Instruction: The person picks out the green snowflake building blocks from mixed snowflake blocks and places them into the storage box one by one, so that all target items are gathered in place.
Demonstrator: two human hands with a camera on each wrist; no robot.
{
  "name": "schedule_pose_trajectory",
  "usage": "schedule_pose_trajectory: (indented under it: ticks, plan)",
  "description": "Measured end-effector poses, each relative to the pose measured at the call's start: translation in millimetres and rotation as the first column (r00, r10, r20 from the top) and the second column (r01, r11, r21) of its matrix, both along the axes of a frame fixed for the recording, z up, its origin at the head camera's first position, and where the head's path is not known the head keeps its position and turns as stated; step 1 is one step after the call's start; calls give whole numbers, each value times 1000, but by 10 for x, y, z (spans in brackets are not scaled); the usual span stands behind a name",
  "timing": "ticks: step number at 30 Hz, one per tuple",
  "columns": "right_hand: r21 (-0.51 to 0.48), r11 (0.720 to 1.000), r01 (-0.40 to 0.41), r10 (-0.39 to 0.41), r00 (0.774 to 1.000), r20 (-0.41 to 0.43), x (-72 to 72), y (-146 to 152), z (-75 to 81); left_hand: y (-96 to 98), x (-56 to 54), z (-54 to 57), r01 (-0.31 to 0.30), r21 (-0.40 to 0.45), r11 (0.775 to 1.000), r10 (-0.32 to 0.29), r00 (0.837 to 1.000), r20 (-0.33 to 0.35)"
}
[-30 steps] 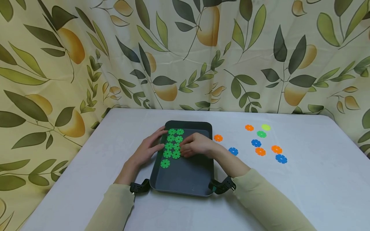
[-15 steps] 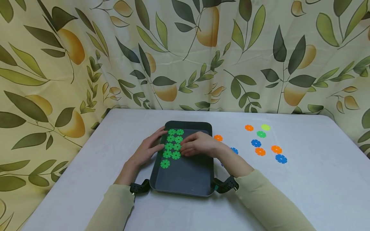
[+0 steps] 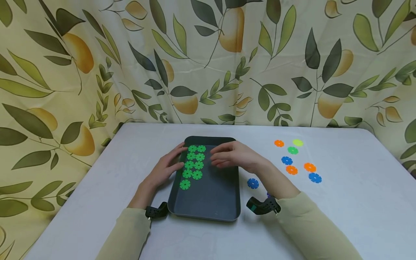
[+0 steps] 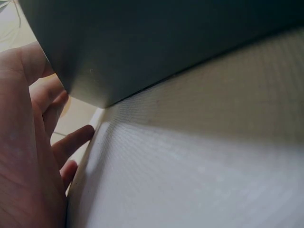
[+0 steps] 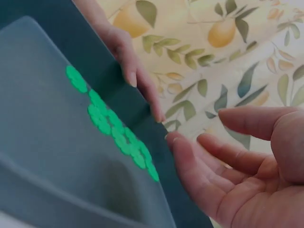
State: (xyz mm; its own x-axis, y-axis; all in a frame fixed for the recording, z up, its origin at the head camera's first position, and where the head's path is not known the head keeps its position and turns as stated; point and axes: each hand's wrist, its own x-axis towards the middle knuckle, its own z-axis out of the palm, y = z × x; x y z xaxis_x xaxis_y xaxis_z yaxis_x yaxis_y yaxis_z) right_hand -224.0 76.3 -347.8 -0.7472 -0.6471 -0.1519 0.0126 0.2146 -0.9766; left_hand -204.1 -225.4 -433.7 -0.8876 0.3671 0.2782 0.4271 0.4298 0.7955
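A dark grey tray [image 3: 212, 200] sits on the white table, with several green slotted discs [image 3: 196, 174] laid flat in two columns along its left side. My left hand [image 3: 165, 168] rests against the tray's left rim, its fingers spread and fairly straight. In the left wrist view the fingers [image 4: 71, 145] lie alongside the tray's outer wall [image 4: 142, 47]. My right hand [image 3: 238, 156] hovers over the tray's upper right part, apart from the discs. Seen in the right wrist view, the right hand [image 5: 237, 175] is loosely bent, with nothing between thumb and fingers.
Right of the tray, a blue disc [image 3: 252, 183] lies near the right forearm, and another is mostly covered by the wrist strap [image 3: 264, 206]. Farther right are scattered orange [image 3: 291, 170], blue [image 3: 315, 177], green [image 3: 293, 150] and yellow discs [image 3: 297, 143]. A leaf-patterned curtain [image 3: 208, 72] hangs behind.
My right hand has drawn back from the green discs, up and to the right. The forearm now covers discs that showed beside the tray, and uncovers a blue one. The left hand stays put.
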Motion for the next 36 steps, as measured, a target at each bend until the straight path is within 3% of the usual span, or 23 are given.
schedule_pose_trajectory:
  ticks: [6,14,21,27,36]
  plan:
    - [34,999,23,-20,997,-79,5,173,-8,1,8,6,9,4,1000,-9,1000,-2]
    - [40,997,63,-60,995,-82,-27,488,-12,21,11,27,-3,7,1000,3,1000,7]
    - [91,988,125,-116,988,-99,-36,807,64,135,218,367,4,3,1000,-4,999,37]
    - [144,977,156,-134,979,-156,-56,1039,105,131,219,372,4,7,1000,-5,999,35]
    - [202,956,215,-174,964,-200,-133,1328,47,141,223,373,1,7,1000,-1,999,33]
